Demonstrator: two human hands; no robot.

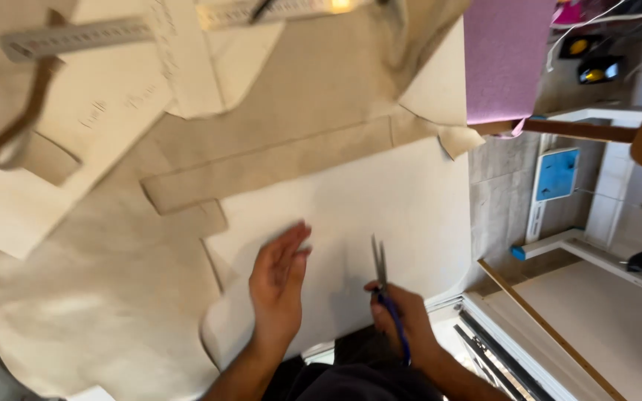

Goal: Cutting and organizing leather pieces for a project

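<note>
on pale paper [403,200] — left hand [280,278] flat; right hand [403,315] gripping scissors [379,263]

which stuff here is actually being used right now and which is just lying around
In use:
- scissors, held in the right hand
- white paper sheet, under the flat left hand
- beige fabric beneath the sheet

Lying about:
- metal ruler
- paper pattern pieces
- pink fabric
- beige strip
</note>
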